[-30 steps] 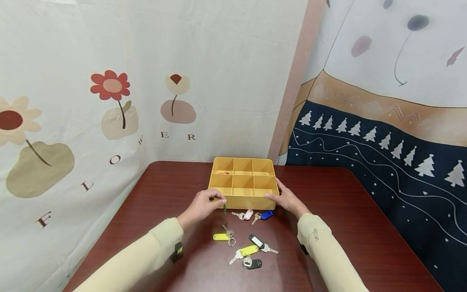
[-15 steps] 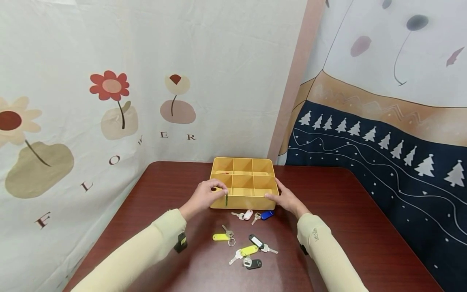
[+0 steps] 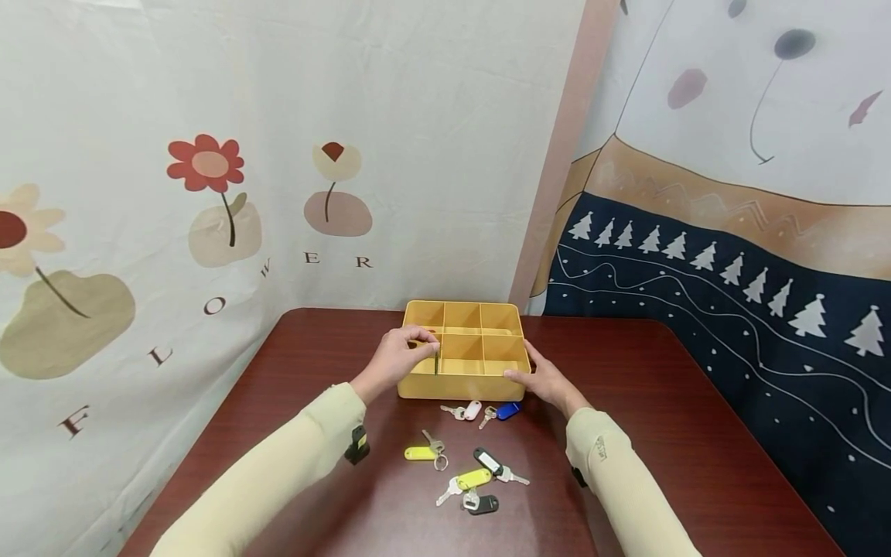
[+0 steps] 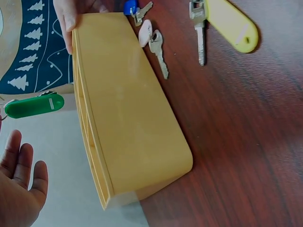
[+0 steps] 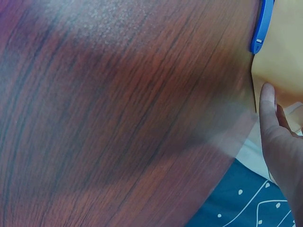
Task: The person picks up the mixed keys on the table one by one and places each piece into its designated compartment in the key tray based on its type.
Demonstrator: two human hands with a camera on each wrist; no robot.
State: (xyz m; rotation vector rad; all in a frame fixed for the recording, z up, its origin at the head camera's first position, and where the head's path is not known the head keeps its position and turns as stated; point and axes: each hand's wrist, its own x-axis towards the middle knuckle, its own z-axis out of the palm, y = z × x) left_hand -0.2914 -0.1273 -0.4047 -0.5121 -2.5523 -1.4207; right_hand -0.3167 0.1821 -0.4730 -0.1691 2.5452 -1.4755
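My left hand pinches a key ring with a green key tag, which hangs over the front left compartment of a yellow divided box. In the left wrist view, part of the ring shows at the tag's end and its key is mostly hidden behind the tag; the other fingers of that hand are loosely bent. My right hand grips the box at its front right corner, thumb on the front wall and fingers along the right side. The right wrist view shows this thumb against the box.
In front of the box lie keys with a white tag and a blue tag. Nearer are keys with yellow tags and black tags. A bit of red shows in the back left compartment. Printed cloth hangs behind the table.
My left hand has risen and moved forward, carrying the green key tag from before the box's front wall to above the front left compartment. The right hand stays on the box.
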